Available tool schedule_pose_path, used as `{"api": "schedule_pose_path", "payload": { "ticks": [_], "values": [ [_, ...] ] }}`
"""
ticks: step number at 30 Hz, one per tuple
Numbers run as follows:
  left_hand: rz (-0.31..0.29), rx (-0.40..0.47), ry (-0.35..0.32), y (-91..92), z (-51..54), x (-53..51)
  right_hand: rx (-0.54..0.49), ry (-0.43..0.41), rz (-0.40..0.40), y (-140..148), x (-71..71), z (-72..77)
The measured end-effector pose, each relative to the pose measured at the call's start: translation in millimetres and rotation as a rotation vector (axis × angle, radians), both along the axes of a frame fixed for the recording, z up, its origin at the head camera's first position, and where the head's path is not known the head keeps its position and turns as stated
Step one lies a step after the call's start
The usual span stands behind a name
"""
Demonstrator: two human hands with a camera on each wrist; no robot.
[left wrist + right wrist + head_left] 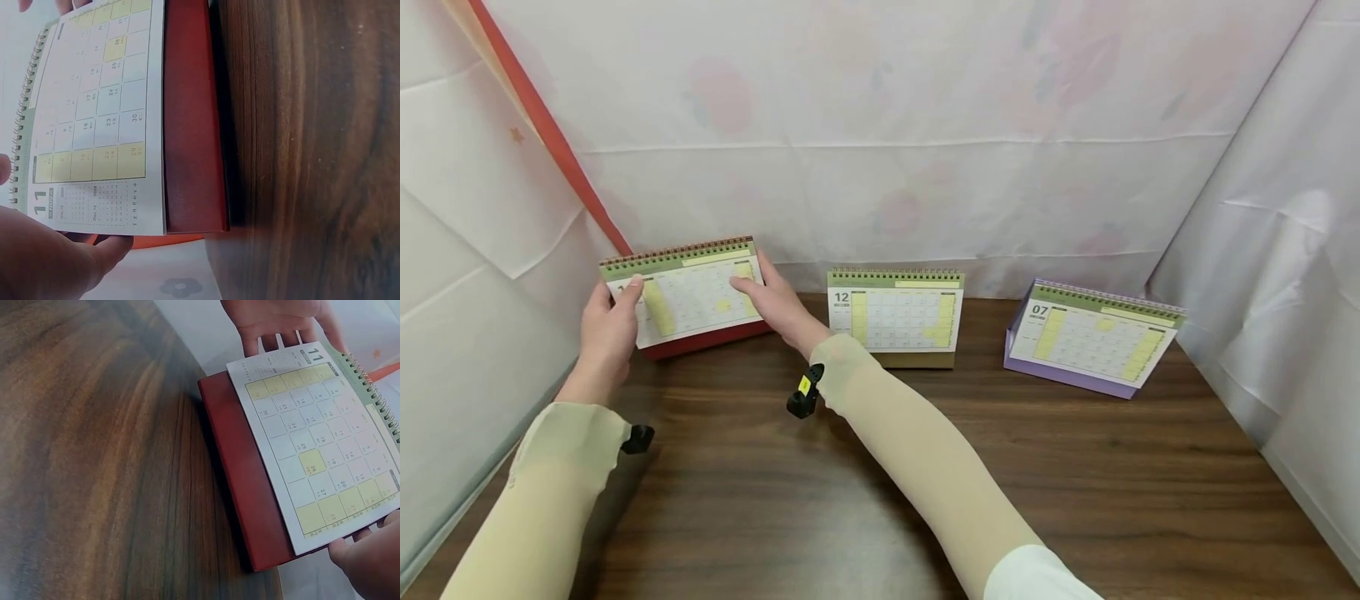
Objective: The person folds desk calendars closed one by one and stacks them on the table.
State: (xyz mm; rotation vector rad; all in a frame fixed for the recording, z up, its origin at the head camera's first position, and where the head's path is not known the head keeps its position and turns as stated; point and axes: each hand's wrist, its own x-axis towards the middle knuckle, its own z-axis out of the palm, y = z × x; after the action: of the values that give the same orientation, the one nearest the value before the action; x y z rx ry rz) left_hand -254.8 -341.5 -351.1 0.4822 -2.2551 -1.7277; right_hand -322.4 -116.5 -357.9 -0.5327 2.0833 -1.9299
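A red-based desk calendar with a spiral top stands at the left, turned to the page marked 11. My left hand grips its left edge, thumb over the front page and fingers behind. On the opposite edge my right hand holds it the same way, its thumb on the page. In the left wrist view the red base shows a dark strip along its bottom; whether it touches the table is unclear. The right wrist view shows the calendar page between both hands.
A desk calendar showing 12, with an olive base, stands upright in the middle. Farther right is a purple-based calendar showing 07, set at an angle. All are on a dark wooden table enclosed by pale curtains.
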Motion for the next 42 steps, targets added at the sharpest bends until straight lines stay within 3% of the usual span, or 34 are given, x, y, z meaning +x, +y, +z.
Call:
{"api": "schedule_pose_path", "payload": {
  "ticks": [6, 12, 19, 27, 31, 37, 42],
  "values": [
    [-0.008, -0.045, -0.018, -1.8, -0.8, 12.2, 0.051, 0.034, 0.003, 2.0, 11.4, -0.1],
    [-0.058, -0.118, -0.036, -0.1, -2.0, 28.7, 0.162, 0.117, -0.016, 11.9, 22.5, -1.8],
    [-0.116, -0.152, -0.049, -0.1, -7.4, 50.3, 0.236, 0.145, -0.019, 20.6, 40.6, -2.8],
    [-0.089, -0.211, -0.002, 4.7, -13.1, 61.3, 0.253, 0.183, 0.016, 34.4, 53.7, -4.4],
    [-0.093, -0.166, -0.013, 2.3, -12.9, 63.6, 0.241, 0.178, 0.000, 35.9, 52.5, -5.6],
    [0.010, -0.050, -0.113, -0.6, -3.8, 65.0, 0.169, 0.159, -0.075, 33.0, 46.8, 1.2],
    [0.037, 0.033, -0.147, -0.5, 2.4, 63.4, 0.146, 0.142, -0.085, 31.0, 41.1, 5.4]
  ]
}}
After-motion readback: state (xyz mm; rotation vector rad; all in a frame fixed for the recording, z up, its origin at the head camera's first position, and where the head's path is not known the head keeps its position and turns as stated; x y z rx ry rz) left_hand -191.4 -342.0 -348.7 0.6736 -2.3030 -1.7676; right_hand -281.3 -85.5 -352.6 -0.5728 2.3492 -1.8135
